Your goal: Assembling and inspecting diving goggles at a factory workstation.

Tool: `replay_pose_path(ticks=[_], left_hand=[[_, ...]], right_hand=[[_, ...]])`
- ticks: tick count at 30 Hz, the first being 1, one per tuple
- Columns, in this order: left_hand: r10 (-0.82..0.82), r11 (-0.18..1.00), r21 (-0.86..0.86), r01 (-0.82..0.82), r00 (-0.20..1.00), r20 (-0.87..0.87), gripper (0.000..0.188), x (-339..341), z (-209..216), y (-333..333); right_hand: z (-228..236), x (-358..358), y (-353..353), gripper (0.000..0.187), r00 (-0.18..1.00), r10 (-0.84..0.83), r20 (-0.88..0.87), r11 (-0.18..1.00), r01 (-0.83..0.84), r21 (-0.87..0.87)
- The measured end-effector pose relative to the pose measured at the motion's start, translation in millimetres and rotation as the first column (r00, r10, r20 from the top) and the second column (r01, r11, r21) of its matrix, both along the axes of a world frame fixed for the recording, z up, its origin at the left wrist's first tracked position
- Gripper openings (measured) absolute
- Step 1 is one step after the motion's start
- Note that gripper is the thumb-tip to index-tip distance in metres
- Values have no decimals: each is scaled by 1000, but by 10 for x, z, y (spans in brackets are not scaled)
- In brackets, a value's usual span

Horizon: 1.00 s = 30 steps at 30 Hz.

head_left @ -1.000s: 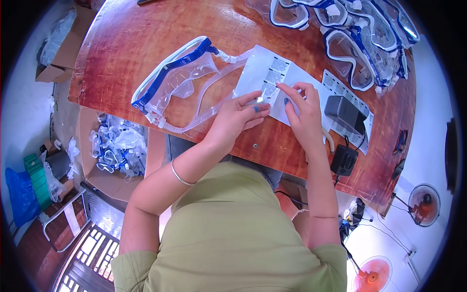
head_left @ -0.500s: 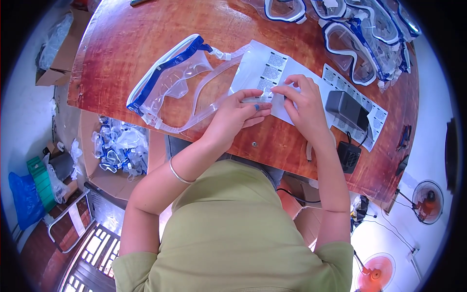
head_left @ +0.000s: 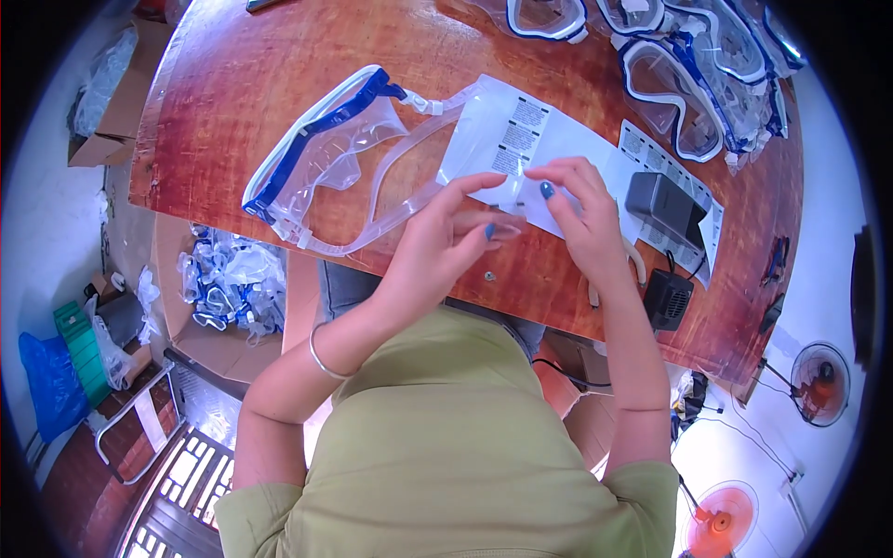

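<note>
A clear diving mask with a blue-and-white frame lies on the table's left side, its clear strap looping toward a white sheet of printed labels. Over the sheet's near part, my left hand has its index finger stretched out and thumb apart; its lower fingers are blurred. Facing it, my right hand has bent fingers, with thumb and index finger close together. A small whitish, see-through piece shows between the two hands' fingertips. Its kind and which fingers touch it are hard to make out.
Several more masks are heaped at the far right. A dark grey box-shaped device sits on a second label sheet, beside a black adapter. A carton of masks stands below the table's left edge; fans stand at right.
My left hand has opened, its thumb moving down and away from the index finger. Both hands have drawn slightly apart. The mask stays where it was.
</note>
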<state>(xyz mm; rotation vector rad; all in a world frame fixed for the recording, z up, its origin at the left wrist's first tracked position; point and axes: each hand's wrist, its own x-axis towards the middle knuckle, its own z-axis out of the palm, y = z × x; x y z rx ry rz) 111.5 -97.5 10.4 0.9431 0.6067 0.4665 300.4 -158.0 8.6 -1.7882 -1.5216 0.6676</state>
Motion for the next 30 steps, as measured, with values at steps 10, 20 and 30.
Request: replay_pose_path(ticks=[10,20,30], left_hand=[[142,989,14,-145,982,125,46,-207,169,1],[526,224,920,320,756,-391,51,-1008,229,1661],[360,445,755,482,675,-644,45,-771,445,1105]], right_hand=[[156,-579,-3,10,838,-94,-538,976,183,115],[555,-376,73,10,916,76,-394,987,-13,160],[871,-512,152,9,899,136,-415,988,-153,-8]])
